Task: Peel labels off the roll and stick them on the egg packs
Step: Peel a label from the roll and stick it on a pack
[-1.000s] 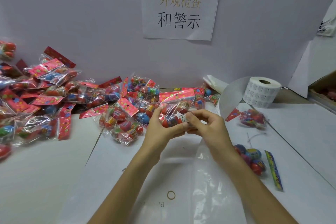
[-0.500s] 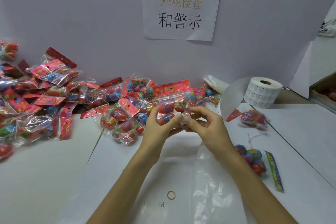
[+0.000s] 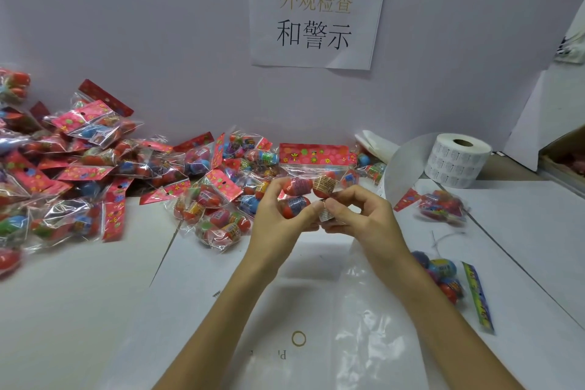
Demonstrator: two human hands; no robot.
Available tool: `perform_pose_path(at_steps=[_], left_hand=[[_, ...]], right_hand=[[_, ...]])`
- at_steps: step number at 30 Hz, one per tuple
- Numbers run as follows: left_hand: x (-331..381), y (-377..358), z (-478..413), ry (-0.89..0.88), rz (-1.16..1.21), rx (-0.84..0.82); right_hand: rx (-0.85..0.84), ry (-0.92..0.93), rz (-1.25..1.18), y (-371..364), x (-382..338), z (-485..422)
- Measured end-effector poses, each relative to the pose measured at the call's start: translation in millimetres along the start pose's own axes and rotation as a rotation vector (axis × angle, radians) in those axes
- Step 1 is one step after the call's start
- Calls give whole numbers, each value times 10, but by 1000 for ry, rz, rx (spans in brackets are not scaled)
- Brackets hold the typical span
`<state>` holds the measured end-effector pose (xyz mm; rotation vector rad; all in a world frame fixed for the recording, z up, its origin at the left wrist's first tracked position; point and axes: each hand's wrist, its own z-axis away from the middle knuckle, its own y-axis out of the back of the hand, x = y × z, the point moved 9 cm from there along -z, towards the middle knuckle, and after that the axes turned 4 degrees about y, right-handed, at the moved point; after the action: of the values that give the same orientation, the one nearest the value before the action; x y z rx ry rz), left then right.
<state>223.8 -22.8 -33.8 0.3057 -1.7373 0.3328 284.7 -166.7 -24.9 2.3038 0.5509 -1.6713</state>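
Note:
Above the table's middle, both hands hold one egg pack (image 3: 311,168), a clear bag of coloured eggs with a red flowered header card standing upright. My left hand (image 3: 280,222) grips its lower left side, fingers curled round an egg. My right hand (image 3: 359,215) pinches a small white label (image 3: 326,214) against the bag's bottom edge with thumb and forefinger. The white label roll (image 3: 454,160) stands at the right rear, a curl of backing paper rising from its left side.
A big heap of egg packs (image 3: 95,168) covers the left and rear of the white table (image 3: 79,310). Two more egg packs lie right, one (image 3: 441,204) near the roll, one (image 3: 449,279) beside my right forearm. Clear plastic sheeting (image 3: 364,310) lies under my arms. A cardboard box (image 3: 566,155) sits far right.
The pack has turned upright, its red header now standing at the top. Both hands rose slightly with it, and the right hand's pinch on the label stays at the bag's lower edge.

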Motion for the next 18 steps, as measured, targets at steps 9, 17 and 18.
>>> perform_pose_path(at_steps=[9, 17, 18], left_hand=[[-34, -64, 17, 56, 27, -72], [-70, -67, -18, 130, 101, -115], [-65, -65, -15, 130, 100, -114]], right_hand=[[43, -12, 50, 16, -23, 26], [16, -53, 30, 2, -48, 36], [17, -56, 30, -1, -46, 33]])
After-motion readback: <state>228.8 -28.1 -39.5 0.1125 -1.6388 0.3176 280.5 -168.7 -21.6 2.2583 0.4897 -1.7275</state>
